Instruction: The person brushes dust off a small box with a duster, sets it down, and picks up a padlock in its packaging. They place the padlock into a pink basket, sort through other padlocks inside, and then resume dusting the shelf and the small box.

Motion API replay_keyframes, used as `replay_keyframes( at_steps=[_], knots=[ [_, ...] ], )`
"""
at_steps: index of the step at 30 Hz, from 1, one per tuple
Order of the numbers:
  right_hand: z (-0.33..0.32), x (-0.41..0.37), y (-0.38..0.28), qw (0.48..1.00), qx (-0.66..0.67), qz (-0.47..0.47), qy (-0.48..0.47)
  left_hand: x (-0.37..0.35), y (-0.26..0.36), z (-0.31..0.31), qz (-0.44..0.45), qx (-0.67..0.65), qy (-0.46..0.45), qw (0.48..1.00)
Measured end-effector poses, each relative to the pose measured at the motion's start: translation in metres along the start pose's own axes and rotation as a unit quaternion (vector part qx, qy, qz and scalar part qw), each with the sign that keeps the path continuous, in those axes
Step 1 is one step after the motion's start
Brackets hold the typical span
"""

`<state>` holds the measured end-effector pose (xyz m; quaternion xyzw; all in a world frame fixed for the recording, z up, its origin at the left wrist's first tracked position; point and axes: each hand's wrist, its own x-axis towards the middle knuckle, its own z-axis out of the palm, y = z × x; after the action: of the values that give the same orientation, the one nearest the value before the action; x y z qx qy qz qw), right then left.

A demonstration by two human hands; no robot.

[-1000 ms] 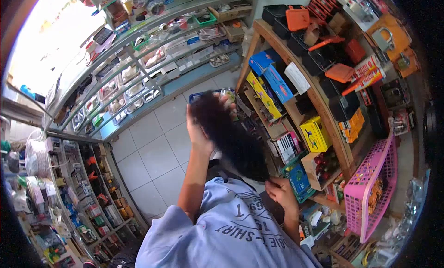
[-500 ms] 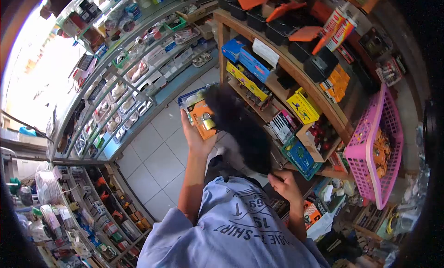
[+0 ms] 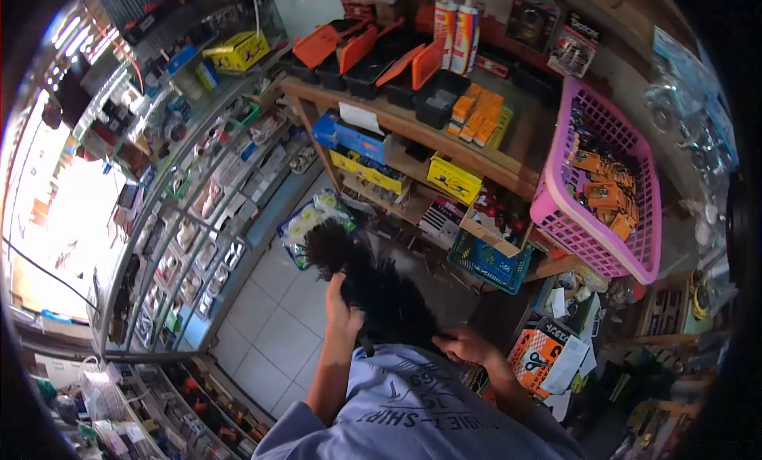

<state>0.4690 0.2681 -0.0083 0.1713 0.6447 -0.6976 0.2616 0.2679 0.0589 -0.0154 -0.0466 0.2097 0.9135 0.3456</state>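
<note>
My right hand [image 3: 470, 345] is closed on the handle end of a black feather duster [image 3: 393, 301], in front of my shirt. The duster slants up and left, and its fluffy tip lies over my left hand [image 3: 341, 307]. My left hand is raised, its thumb side showing beside the feathers and its other fingers hidden. The orange carded pack, apparently a padlock, that this hand held half a second ago is covered by the duster now. Just beyond the duster's tip is a blue-rimmed basket [image 3: 295, 254] holding packaged goods.
A pink basket [image 3: 548, 214] of orange carded packs stands at the right. Ahead is a wooden shelf [image 3: 508, 174] with black bins [image 3: 436, 99], boxes and sealant tubes [image 3: 456, 39]. Metal-railed racks [image 3: 198, 222] curve along the left, above the tiled floor [image 3: 262, 333].
The duster has swung down and left over my left hand, hiding the orange pack. My view has turned, bringing the pink basket's contents and the floor basket into fuller sight.
</note>
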Motion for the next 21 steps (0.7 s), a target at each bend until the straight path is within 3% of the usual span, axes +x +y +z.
replay_keyframes(
  at_steps=[1,3,4,6,7,9,10,12,15,19,21],
  knots=[
    [0.004,-0.003,0.006,1.0,0.002,-0.01,0.007,-0.001,0.002,0.014,-0.003,0.007,-0.01,1.0],
    [0.014,-0.005,0.012,0.999,0.031,0.003,-0.031,-0.001,0.005,0.043,0.045,0.008,0.117,0.992],
    [0.019,-0.009,0.002,0.999,0.031,-0.008,-0.022,0.004,0.009,0.046,0.082,0.022,0.126,0.988],
    [0.028,-0.022,-0.022,0.992,-0.049,0.098,-0.063,0.012,0.016,0.047,0.095,0.041,0.096,0.99],
    [0.028,-0.02,-0.02,0.993,-0.052,0.086,-0.054,0.015,0.019,0.049,0.111,0.055,0.078,0.989],
    [0.032,-0.015,-0.009,0.995,-0.069,-0.071,-0.011,0.018,0.016,0.053,0.133,0.1,0.049,0.985],
    [0.028,-0.014,-0.01,0.994,-0.073,-0.084,-0.002,0.02,0.013,0.052,0.106,0.094,0.071,0.987],
    [0.02,-0.014,-0.013,0.999,-0.04,0.002,-0.014,0.029,0.006,0.051,0.079,0.096,0.078,0.989],
    [0.009,0.013,0.019,0.998,-0.014,-0.05,0.034,0.045,-0.005,0.05,0.044,0.043,0.091,0.994],
    [0.022,0.012,0.013,0.962,0.134,-0.109,0.212,0.059,-0.007,0.047,0.055,0.075,0.085,0.992],
    [0.014,0.008,0.01,0.964,0.158,-0.111,0.181,0.064,-0.005,0.048,0.085,0.085,0.079,0.99]
  ],
)
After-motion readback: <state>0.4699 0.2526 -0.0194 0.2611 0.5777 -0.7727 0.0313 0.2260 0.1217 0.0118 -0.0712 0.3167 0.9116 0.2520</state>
